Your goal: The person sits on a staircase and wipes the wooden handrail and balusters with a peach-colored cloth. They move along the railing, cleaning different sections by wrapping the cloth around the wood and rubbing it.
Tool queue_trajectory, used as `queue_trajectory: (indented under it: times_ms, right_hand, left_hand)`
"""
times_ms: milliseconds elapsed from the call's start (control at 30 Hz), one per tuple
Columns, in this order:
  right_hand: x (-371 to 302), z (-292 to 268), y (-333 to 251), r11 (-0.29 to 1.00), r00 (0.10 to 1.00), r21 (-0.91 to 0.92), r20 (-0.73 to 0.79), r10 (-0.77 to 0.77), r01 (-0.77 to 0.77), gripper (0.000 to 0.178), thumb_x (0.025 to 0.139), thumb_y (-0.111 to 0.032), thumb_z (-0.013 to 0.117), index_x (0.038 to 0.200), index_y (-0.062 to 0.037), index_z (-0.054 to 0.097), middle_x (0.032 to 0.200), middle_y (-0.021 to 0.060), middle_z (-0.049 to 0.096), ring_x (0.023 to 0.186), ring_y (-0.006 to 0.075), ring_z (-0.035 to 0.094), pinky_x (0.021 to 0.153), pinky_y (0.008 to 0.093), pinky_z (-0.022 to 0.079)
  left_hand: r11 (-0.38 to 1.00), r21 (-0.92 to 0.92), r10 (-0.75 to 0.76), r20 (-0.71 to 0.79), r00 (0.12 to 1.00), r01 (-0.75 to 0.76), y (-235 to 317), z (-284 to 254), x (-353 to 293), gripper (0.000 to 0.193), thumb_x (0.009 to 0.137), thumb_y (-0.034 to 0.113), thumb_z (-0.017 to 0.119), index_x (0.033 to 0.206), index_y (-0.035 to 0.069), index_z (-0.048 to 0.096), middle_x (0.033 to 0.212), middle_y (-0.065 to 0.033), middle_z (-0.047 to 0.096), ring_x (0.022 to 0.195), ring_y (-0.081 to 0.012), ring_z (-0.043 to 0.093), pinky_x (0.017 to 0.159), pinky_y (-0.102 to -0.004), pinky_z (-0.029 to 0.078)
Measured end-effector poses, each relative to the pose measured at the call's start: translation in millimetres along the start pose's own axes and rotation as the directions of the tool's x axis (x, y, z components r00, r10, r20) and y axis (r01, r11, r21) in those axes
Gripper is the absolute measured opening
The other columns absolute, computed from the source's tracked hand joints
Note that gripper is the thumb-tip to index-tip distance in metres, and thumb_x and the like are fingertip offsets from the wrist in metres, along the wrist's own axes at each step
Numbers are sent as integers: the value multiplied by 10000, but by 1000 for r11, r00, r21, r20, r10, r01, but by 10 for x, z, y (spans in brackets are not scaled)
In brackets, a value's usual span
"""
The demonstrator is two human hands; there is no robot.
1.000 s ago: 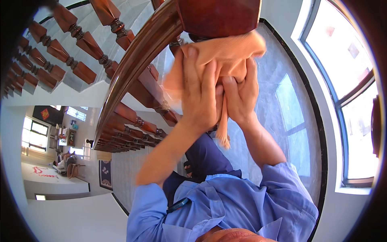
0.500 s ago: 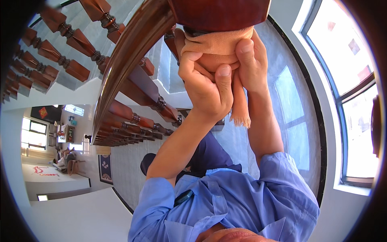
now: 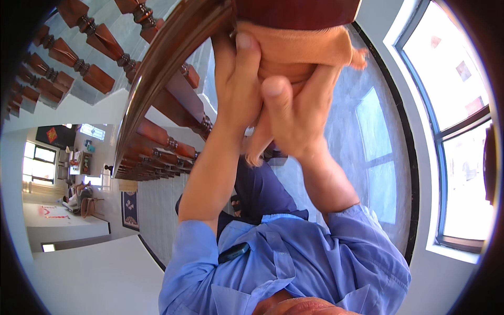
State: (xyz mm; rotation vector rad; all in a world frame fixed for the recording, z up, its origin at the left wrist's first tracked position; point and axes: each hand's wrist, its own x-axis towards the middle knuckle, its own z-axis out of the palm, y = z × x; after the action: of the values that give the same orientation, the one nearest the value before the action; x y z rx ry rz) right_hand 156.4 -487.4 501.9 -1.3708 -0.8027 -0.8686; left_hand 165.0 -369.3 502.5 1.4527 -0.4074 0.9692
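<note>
Clasping the left end of a soft orange cloth with fringed ends (image 3: 302, 44), the left hand (image 3: 237, 86) laid its thumb flat on the fabric, while its fingers curled out of sight behind. The right hand (image 3: 307, 113) was half curled beneath the cloth's right part, its thumb standing apart and pointing upward; its fingertips were hidden, so how firmly it gripped could not be told. The cloth was bunched around the part just under a dark reddish-brown, glossy wooden post block (image 3: 296, 11), touching its lower edge. One fringed end stuck out to the right, and another hung down between the wrists. A curved, polished brown wooden handrail (image 3: 152, 79) met the block at its left, above turned brown wooden balusters (image 3: 165, 139). A dark-framed window (image 3: 438, 134) stood well apart on the right.
</note>
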Motion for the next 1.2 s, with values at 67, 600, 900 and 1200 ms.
queue_trajectory:
  times_ms: [67, 600, 900, 1200]
  right_hand:
    - [133, -34, 70, 987, 999, 162, -39, 10, -4, 829, 1009, -500, 625, 1515, 85, 325, 1434, 204, 510, 1317, 277, 515, 1111, 396, 414]
    - [-1078, -93, 558, 994, 978, -88, -204, 40, -59, 489, 1060, -212, 503, 1413, 121, 446, 1293, 273, 568, 1155, 409, 604, 990, 477, 471]
    - [-1491, -339, 631, 817, 896, 388, 59, 440, -426, 619, 1048, -172, 496, 1559, 86, 261, 1531, 222, 430, 1443, 331, 420, 1195, 444, 323]
    - [-1188, -497, 1039, 487, 767, 614, 348, 540, -621, 841, 1065, -588, 399, 1603, 32, 221, 1617, 175, 368, 1492, 271, 369, 1259, 416, 248]
  left_hand:
    - [999, -15, -38, 4, 999, 38, -31, 69, -76, 575, 1114, 396, 440, 1497, -28, 375, 1416, -145, 537, 1236, -201, 529, 1064, -340, 413]
    - [989, 109, -107, 40, 993, 102, -338, 28, -1341, 747, 1101, 383, 446, 1590, -83, 126, 1570, -254, 354, 1403, -329, 434, 1152, -421, 355]
    - [980, 82, -191, 122, 974, 182, -501, 40, -1843, 735, 1108, 380, 442, 1596, -56, 108, 1578, -220, 323, 1419, -285, 405, 1166, -412, 328]
    - [965, -84, -232, 173, 957, 250, -383, 109, -1773, 882, 1073, 568, 388, 1617, -44, 59, 1641, -236, 197, 1523, -318, 250, 1236, -447, 198]
